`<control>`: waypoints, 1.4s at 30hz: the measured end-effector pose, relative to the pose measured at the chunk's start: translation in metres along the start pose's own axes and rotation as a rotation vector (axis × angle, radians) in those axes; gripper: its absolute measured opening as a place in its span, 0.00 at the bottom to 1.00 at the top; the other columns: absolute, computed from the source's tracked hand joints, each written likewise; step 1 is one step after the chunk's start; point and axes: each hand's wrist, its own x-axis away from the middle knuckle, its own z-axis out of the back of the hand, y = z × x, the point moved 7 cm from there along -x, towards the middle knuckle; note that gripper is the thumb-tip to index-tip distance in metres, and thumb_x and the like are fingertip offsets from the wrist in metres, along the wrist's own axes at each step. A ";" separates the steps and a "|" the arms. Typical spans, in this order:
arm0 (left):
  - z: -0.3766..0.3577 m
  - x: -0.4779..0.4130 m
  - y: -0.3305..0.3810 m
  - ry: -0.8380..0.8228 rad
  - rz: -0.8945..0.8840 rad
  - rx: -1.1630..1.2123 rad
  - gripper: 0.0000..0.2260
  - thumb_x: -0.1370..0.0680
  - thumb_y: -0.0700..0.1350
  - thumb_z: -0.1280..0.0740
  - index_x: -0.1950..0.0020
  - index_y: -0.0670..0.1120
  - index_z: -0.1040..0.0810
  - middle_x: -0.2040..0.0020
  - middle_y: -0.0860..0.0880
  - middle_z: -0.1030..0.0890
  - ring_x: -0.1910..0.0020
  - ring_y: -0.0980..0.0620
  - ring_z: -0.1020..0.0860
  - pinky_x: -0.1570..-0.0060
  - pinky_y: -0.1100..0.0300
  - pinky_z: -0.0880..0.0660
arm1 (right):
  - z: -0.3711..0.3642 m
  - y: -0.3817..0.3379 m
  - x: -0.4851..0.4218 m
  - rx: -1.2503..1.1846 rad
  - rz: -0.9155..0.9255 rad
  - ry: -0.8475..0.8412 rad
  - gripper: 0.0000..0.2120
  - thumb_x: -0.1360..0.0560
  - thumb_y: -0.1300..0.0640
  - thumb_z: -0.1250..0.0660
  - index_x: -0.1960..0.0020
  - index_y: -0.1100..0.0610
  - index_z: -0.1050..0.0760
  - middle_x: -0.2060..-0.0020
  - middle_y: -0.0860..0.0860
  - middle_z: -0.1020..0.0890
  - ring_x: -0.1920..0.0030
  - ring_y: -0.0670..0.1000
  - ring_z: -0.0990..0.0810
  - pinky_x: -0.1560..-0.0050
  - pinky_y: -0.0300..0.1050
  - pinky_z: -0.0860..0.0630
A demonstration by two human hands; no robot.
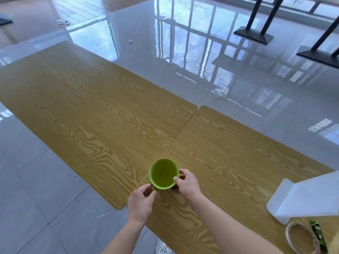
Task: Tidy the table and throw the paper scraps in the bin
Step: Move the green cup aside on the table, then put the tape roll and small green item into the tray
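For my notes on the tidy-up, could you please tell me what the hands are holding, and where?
Both hands hold the green cup: the left hand at its near-left side, seemingly the handle, the right hand on its right rim and wall.

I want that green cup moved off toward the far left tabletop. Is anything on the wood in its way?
Nothing visible. The green cup, held by both hands, has bare wood beyond it on the left tabletop.

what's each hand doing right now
Left hand: closed on the green cup at its near side.
Right hand: closed on the green cup's rim.
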 end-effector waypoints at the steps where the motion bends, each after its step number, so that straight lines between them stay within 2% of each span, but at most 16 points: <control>1: 0.000 0.000 0.000 0.001 0.004 0.001 0.14 0.26 0.42 0.25 0.41 0.45 0.17 0.51 0.52 0.15 0.51 0.54 0.18 0.44 0.53 0.22 | 0.000 0.000 0.000 0.004 0.001 -0.001 0.16 0.22 0.61 0.35 0.35 0.53 0.26 0.48 0.50 0.20 0.53 0.51 0.17 0.56 0.51 0.15; 6: 0.002 0.001 0.002 -0.006 0.013 0.017 0.15 0.27 0.42 0.25 0.40 0.45 0.17 0.51 0.53 0.15 0.51 0.55 0.18 0.44 0.54 0.22 | 0.001 -0.001 0.002 0.028 0.005 -0.008 0.15 0.22 0.59 0.34 0.36 0.52 0.26 0.50 0.49 0.20 0.53 0.51 0.17 0.54 0.53 0.16; 10: 0.009 0.004 0.006 0.027 -0.017 0.013 0.17 0.27 0.43 0.25 0.39 0.45 0.19 0.51 0.54 0.16 0.52 0.56 0.19 0.49 0.61 0.24 | 0.007 -0.001 0.005 0.029 0.003 0.005 0.16 0.22 0.56 0.34 0.34 0.52 0.27 0.49 0.50 0.20 0.55 0.51 0.15 0.53 0.51 0.16; 14: 0.017 0.011 0.028 0.082 -0.212 -0.139 0.18 0.26 0.41 0.26 0.37 0.43 0.21 0.46 0.49 0.19 0.49 0.52 0.21 0.50 0.58 0.24 | 0.018 -0.002 0.009 0.041 0.012 0.036 0.18 0.22 0.55 0.34 0.33 0.53 0.29 0.50 0.50 0.20 0.57 0.51 0.15 0.54 0.50 0.16; 20: 0.012 0.022 0.066 0.051 -0.413 -0.247 0.16 0.27 0.37 0.26 0.40 0.42 0.20 0.46 0.47 0.20 0.49 0.49 0.20 0.56 0.59 0.24 | 0.037 -0.003 0.024 0.066 0.062 0.065 0.15 0.22 0.55 0.34 0.36 0.53 0.27 0.54 0.50 0.18 0.56 0.51 0.16 0.52 0.52 0.17; 26: -0.029 0.043 0.101 -0.059 -0.568 -0.263 0.16 0.28 0.36 0.26 0.41 0.43 0.20 0.47 0.49 0.20 0.51 0.51 0.21 0.58 0.61 0.27 | 0.083 0.014 0.056 0.061 0.090 0.154 0.14 0.24 0.55 0.33 0.39 0.53 0.24 0.57 0.50 0.17 0.56 0.53 0.16 0.51 0.55 0.18; 30: -0.075 0.060 0.117 -0.179 -0.595 -0.260 0.17 0.26 0.37 0.27 0.38 0.43 0.20 0.44 0.48 0.20 0.47 0.50 0.21 0.53 0.58 0.25 | 0.130 0.041 0.078 0.094 0.049 0.234 0.13 0.25 0.56 0.32 0.41 0.55 0.23 0.55 0.54 0.17 0.52 0.57 0.17 0.47 0.59 0.21; 32: -0.097 0.071 0.124 -0.240 -0.595 -0.262 0.17 0.26 0.38 0.28 0.38 0.44 0.21 0.44 0.49 0.20 0.47 0.50 0.20 0.52 0.56 0.24 | 0.156 0.054 0.089 0.093 0.020 0.280 0.13 0.25 0.55 0.32 0.41 0.55 0.22 0.54 0.54 0.18 0.51 0.56 0.18 0.46 0.58 0.21; 37: -0.144 0.101 0.137 -0.344 -0.618 -0.260 0.16 0.25 0.39 0.28 0.38 0.45 0.21 0.43 0.52 0.21 0.46 0.52 0.21 0.51 0.60 0.28 | 0.214 0.083 0.117 0.060 -0.027 0.373 0.12 0.24 0.55 0.33 0.41 0.53 0.23 0.55 0.51 0.19 0.50 0.54 0.19 0.45 0.57 0.21; 42: -0.182 0.131 0.162 -0.427 -0.684 -0.260 0.16 0.25 0.39 0.29 0.37 0.45 0.21 0.43 0.52 0.20 0.45 0.51 0.21 0.48 0.60 0.27 | 0.266 0.113 0.152 0.021 -0.059 0.486 0.11 0.24 0.55 0.32 0.42 0.52 0.22 0.54 0.50 0.18 0.50 0.52 0.18 0.45 0.56 0.21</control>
